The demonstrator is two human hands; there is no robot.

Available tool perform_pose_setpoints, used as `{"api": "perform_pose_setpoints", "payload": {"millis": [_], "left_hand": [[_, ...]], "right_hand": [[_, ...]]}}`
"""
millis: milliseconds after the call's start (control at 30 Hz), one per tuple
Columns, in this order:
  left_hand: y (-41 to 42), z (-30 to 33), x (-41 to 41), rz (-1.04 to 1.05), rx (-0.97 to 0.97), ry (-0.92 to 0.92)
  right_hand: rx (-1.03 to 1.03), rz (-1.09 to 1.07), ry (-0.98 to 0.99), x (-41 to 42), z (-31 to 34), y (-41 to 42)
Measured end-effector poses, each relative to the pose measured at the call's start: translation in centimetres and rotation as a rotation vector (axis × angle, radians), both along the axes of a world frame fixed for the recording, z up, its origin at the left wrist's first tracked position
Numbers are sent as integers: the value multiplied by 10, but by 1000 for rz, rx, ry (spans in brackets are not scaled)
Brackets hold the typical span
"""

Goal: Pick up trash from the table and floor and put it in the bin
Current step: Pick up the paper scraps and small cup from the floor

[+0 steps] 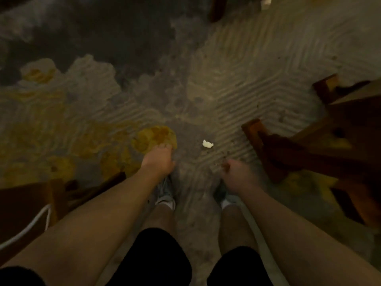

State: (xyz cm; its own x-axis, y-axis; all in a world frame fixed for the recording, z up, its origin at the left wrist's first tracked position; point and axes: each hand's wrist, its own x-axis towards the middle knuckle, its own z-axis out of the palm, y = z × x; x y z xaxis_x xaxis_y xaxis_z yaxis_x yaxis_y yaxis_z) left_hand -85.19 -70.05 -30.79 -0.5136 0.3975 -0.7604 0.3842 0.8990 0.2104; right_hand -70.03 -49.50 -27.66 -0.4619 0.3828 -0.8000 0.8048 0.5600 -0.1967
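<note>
A small crumpled white scrap (207,144) lies on the dim, patchy floor (237,83), just ahead of my feet. My left hand (159,159) hangs down to the left of the scrap, about a hand's width from it, back toward the camera and fingers curled under out of sight. My right hand (240,174) hangs lower and to the right of the scrap, blurred, with fingers loosely curled and the thumb sticking out. Neither hand touches the scrap. No bin is in view.
Dark wooden furniture legs (266,147) stand close on the right. A wooden piece (28,205) with a white cord (31,226) across it is at the lower left. Another dark leg (217,9) and a pale object (267,1) are at the top edge. My shoes (165,193) stand below my hands.
</note>
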Motion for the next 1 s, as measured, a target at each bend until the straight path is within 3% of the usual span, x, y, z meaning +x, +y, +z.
{"api": "perform_pose_setpoints", "payload": {"millis": [267,500,800,1000], "left_hand": [[27,-242,-7,-54,-112,45],[35,-373,-17,-91,-213,12],[29,-410,-19,-212,-323,-48],[57,-354,-81,-221,-313,-291]], "right_hand": [[-86,104,11,-39,-241,35],[-66,248,-26,-51,-370,51],[-127,266,-67,-72,-416,36],[-154,184,-26,-90,-338,36]]}}
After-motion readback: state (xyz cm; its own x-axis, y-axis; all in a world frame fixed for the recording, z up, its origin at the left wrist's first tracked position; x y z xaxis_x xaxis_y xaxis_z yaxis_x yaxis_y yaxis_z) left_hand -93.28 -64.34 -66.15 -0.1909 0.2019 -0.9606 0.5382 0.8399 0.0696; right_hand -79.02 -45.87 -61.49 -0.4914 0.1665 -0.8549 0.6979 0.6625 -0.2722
